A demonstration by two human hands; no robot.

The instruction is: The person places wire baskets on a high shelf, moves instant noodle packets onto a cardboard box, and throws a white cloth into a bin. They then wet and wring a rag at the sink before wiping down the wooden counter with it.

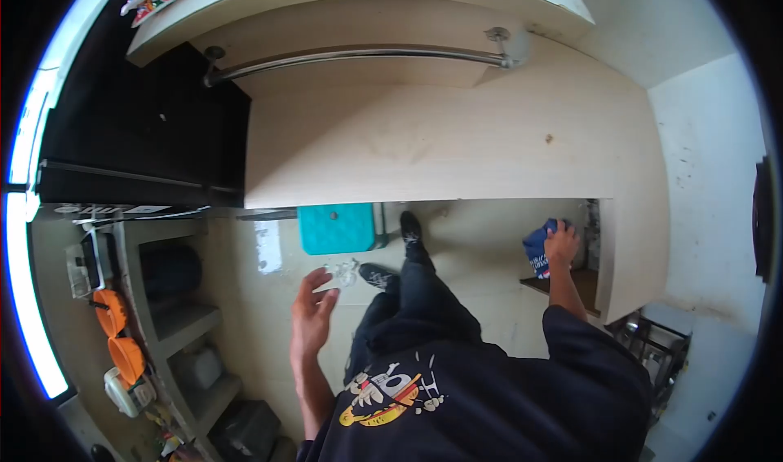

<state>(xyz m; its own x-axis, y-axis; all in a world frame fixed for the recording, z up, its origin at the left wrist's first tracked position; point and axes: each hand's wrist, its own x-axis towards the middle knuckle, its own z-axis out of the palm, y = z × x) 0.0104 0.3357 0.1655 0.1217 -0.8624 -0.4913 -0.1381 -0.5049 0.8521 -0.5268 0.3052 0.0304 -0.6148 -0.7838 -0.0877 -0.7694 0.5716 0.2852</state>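
Observation:
My right hand (pixel 562 246) is closed on a dark blue cloth item (pixel 538 252) with white lettering, at the open side compartment on the right. Off to the left, my left hand (pixel 314 305) is raised over the floor with its fingers apart and holds nothing. Beyond its fingertips a crumpled clear plastic piece (pixel 347 272) lies on the floor beside my shoe. A teal lidded box (pixel 336 228) sits partly under the edge of the wooden panel (pixel 432 152).
A metal rail (pixel 359 53) runs along the top. At the left are a black cabinet (pixel 147 128), grey shelves (pixel 188 327) and orange containers (pixel 126 358). A metal rack (pixel 652 348) stands at the lower right.

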